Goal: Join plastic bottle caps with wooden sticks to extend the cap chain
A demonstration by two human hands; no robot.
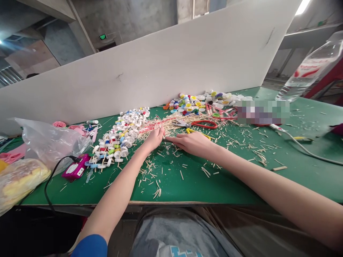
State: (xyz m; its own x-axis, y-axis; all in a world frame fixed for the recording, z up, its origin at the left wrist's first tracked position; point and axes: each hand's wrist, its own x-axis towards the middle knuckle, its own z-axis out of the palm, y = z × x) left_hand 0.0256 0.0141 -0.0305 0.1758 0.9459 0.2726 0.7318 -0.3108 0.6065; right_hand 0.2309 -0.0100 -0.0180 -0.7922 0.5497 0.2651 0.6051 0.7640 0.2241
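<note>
My left hand is closed in a pinch, with a short pale wooden stick showing at its fingertips. Close beside it, my right hand lies low over the table, fingers wrapped around a thin dark knife-like tool whose tip meets the stick; its exact kind is hard to make out. Just behind the hands spreads a heap of thin wooden sticks. Red-handled scissors rest on that heap. Yellow handles of another tool show partly behind my right hand.
Plastic bottle caps with sticks in them crowd the left; loose caps lie at the back. Shavings litter the green table. A pink power adapter, plastic bag, water bottle and white cable surround the work.
</note>
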